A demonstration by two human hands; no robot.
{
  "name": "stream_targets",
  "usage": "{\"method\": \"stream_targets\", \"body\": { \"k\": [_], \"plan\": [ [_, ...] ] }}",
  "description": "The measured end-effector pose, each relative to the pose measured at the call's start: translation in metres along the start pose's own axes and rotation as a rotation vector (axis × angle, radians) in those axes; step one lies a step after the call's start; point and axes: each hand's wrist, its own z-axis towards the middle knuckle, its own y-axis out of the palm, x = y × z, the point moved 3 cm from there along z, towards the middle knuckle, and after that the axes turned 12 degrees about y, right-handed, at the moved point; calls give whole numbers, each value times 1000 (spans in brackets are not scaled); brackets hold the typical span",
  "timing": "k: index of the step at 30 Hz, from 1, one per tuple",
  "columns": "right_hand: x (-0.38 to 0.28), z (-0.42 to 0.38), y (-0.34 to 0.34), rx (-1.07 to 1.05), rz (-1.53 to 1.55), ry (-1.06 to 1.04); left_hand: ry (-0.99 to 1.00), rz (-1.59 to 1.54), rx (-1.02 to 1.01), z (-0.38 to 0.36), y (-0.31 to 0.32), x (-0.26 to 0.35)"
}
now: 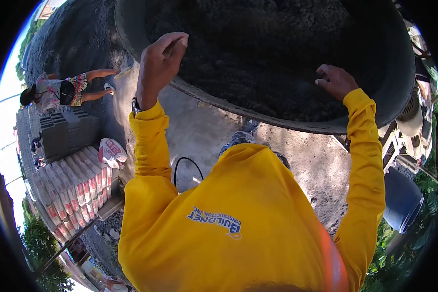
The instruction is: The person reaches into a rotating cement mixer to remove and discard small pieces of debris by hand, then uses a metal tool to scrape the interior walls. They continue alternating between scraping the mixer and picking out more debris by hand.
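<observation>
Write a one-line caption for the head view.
Both hands, left and right, hold a large pan of dark soil overhead.

The sandy ground (204, 131) under me carries everything. At about nine o'clock a stack of grey concrete blocks (65, 134) stands on it, and just below, near eight o'clock, rows of cement bags (75, 192) lie packed side by side, one loose bag (112, 152) resting at their top end. A black cable loop (187, 168) lies near the centre. A blue barrel (401, 199) lies at four o'clock.
</observation>
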Motion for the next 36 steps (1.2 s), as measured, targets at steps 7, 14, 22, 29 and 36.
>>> {"method": "stream_targets", "body": {
  "k": [7, 14, 22, 29, 36],
  "plan": [
    [-5, 69, 75, -433, -155, -33, 5, 180, -563, 23, 25, -39],
    [-20, 70, 77, -468, -45, 2, 48, 418, -1381, 47, 110, -57],
    [-16, 63, 70, -428, -39, 25, 173, 357, -1516, 12, 169, -102],
    [-3, 35, -20, -117, 401, -87, 97, 173, -1531, 22, 156, -89],
    [14, -83, -27, -176, 392, -122, -41, 578, -917, 106, 55, -238]
  ]
}}
